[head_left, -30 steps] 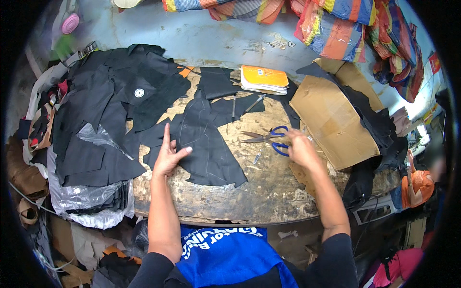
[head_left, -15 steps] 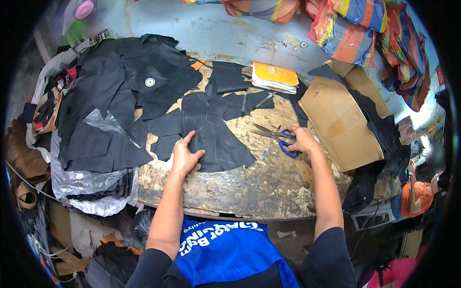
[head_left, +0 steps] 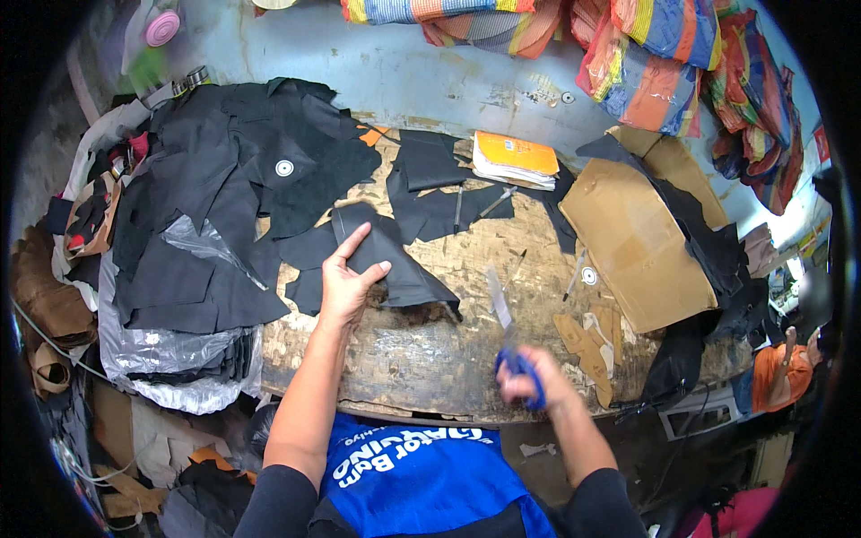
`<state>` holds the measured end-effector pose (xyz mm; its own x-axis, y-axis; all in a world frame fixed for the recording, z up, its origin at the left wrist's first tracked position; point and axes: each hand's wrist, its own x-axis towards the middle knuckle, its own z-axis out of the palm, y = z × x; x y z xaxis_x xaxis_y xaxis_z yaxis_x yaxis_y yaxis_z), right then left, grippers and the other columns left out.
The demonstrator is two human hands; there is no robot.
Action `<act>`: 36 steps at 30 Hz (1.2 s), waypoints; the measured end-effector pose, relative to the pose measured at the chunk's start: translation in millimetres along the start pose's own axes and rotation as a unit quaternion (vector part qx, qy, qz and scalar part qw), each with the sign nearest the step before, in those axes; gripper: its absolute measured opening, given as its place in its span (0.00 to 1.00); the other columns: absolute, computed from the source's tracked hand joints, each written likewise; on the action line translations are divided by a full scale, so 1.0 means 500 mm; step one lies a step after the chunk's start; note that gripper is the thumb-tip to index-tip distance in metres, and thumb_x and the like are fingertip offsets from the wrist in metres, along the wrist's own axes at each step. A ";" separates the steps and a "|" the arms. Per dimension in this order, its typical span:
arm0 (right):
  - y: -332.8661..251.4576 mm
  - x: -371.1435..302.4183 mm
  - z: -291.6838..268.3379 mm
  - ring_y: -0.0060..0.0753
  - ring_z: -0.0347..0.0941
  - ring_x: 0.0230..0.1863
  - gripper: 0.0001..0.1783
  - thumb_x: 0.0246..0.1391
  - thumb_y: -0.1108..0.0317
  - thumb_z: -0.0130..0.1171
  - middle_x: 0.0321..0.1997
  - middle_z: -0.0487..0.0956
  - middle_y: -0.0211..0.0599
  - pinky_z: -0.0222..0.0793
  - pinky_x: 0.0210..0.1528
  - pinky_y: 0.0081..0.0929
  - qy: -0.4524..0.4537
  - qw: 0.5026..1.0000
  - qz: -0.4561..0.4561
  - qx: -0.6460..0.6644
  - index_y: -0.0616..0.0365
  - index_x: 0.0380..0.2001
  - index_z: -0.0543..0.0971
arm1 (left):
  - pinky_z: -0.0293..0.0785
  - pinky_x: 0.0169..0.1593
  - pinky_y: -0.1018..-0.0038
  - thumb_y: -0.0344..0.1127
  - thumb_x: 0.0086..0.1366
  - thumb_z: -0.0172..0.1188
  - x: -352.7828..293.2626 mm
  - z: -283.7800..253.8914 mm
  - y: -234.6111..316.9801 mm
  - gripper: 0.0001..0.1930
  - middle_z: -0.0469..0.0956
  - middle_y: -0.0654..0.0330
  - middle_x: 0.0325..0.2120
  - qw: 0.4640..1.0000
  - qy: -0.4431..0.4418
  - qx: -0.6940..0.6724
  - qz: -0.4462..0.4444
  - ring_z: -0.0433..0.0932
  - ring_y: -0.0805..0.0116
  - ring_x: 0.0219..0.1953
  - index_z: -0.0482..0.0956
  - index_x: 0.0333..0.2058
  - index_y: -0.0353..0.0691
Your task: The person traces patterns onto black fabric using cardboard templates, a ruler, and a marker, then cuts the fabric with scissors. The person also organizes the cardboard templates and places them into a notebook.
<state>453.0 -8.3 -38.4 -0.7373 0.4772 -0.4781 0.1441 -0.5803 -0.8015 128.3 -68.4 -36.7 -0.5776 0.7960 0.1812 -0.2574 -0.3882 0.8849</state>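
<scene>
My left hand (head_left: 345, 282) grips a black leather piece (head_left: 387, 255), thumb and fingers lying over its top. The lower edge of the piece is lifted a little off the worn wooden table (head_left: 430, 359), and some brownish underside shows. Near the table's front edge, my right hand (head_left: 543, 386) is closed round the blue handles of a pair of scissors (head_left: 504, 309), smeared by motion. The blades point away from me and stand apart from the leather; how far they are spread is hard to see.
Black leather sheets (head_left: 233, 179) pile up at left. Behind are an orange notebook (head_left: 516, 157) and pens (head_left: 458, 209). A cardboard box (head_left: 628, 242), cut templates (head_left: 587, 350) and a white round disc (head_left: 589, 275) lie at right. Another person in orange (head_left: 773, 372) sits far right.
My right hand has drawn the scissors back toward me and turned them so the blades point away. My left hand has picked up the leather piece's edge, shifting and tilting it.
</scene>
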 end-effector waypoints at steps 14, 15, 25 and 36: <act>0.058 0.039 0.210 0.32 0.66 0.52 0.60 0.29 0.41 0.76 0.55 0.67 0.42 0.62 0.58 0.31 -0.170 0.933 -0.236 -0.211 0.65 0.59 0.58 | 0.60 0.61 0.73 0.19 0.44 0.70 -0.075 0.036 0.168 0.42 0.66 0.54 0.56 0.966 -0.116 0.143 0.182 0.64 0.68 0.58 0.62 0.60 0.31; 0.059 0.042 0.216 0.33 0.67 0.52 0.60 0.28 0.41 0.76 0.55 0.68 0.43 0.63 0.57 0.31 -0.164 0.931 -0.249 -0.210 0.65 0.59 0.58 | 0.59 0.61 0.73 0.19 0.44 0.69 -0.078 0.034 0.165 0.42 0.66 0.53 0.57 0.968 -0.113 0.127 0.186 0.63 0.68 0.59 0.62 0.60 0.31; 0.087 0.041 0.225 0.27 0.69 0.42 0.49 0.29 0.40 0.75 0.38 0.69 0.35 0.66 0.47 0.27 -0.113 0.928 -0.262 -0.238 0.64 0.47 0.67 | 0.70 0.52 0.74 0.19 0.45 0.69 -0.089 -0.012 0.168 0.30 0.78 0.55 0.42 0.985 -0.032 0.085 0.148 0.76 0.71 0.45 0.74 0.51 0.31; 0.067 0.024 0.258 0.26 0.67 0.20 0.23 0.43 0.56 0.71 0.20 0.70 0.35 0.64 0.22 0.25 0.003 0.905 -0.268 -0.331 0.62 0.25 0.71 | 0.64 0.58 0.75 0.23 0.44 0.69 -0.101 -0.012 0.230 0.40 0.73 0.53 0.52 0.963 -0.092 0.199 0.154 0.71 0.69 0.53 0.65 0.58 0.31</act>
<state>363.8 -106.9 -24.6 -0.8155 0.5772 0.0419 0.1322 0.2564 -0.9575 122.9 -156.1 53.4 -0.4222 0.7543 0.5027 0.2424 -0.4404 0.8645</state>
